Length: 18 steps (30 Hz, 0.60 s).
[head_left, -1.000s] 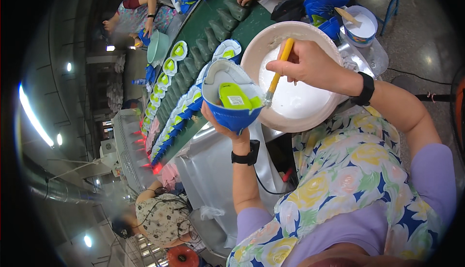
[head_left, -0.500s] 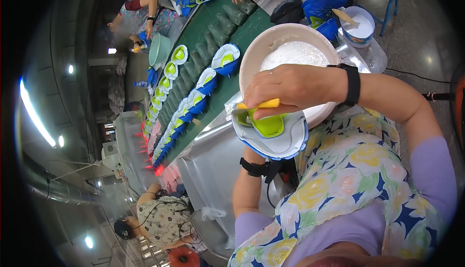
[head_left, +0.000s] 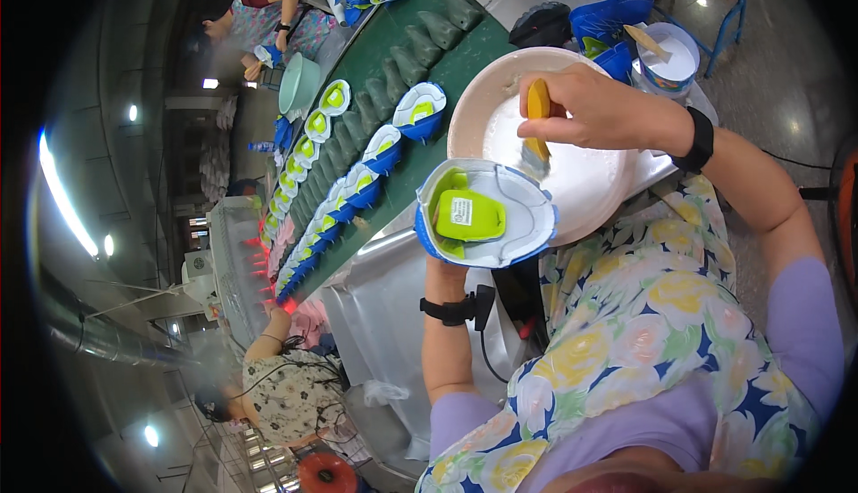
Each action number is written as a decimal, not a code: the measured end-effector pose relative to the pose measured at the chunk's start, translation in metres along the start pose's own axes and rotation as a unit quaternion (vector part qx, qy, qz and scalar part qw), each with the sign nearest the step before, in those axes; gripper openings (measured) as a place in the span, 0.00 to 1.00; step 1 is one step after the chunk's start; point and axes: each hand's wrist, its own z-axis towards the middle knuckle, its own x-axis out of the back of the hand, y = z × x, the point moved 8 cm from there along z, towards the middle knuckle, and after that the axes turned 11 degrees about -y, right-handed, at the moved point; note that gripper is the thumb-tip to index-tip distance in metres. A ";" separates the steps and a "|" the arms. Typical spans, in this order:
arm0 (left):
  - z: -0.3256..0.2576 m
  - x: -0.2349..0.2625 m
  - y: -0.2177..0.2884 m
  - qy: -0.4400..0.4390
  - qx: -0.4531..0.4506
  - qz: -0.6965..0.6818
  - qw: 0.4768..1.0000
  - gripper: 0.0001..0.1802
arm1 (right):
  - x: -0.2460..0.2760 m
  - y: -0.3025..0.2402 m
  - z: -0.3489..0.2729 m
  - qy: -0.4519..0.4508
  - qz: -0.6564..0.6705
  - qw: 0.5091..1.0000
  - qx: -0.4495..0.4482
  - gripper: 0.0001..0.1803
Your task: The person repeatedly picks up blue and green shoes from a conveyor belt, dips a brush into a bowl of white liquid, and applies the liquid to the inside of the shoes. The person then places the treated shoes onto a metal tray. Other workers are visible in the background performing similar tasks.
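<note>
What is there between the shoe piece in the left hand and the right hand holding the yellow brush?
In the head view, only the rim and white inside of the round basin lie between the shoe piece and the right hand; the yellow brush dips into it.

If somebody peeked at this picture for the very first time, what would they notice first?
Most likely the blue and white shoe part with a bright green patch, held up in the middle by the left hand. Just above it, the right hand dips a yellow-handled brush into a big white bowl. To the left, a long row of matching blue and green shoe parts runs along a dark green belt.
</note>
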 end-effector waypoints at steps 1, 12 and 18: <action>0.002 0.002 0.003 0.010 0.003 -0.015 1.000 0.29 | 0.004 -0.005 -0.001 0.052 -0.013 0.997 0.052 0.12; 0.016 0.001 0.027 0.044 -0.037 0.064 0.996 0.25 | -0.006 -0.022 -0.019 0.032 -0.108 0.976 0.184 0.12; 0.042 -0.012 0.025 0.024 0.010 0.076 0.997 0.25 | 0.022 -0.013 0.012 0.142 -0.045 0.979 0.139 0.17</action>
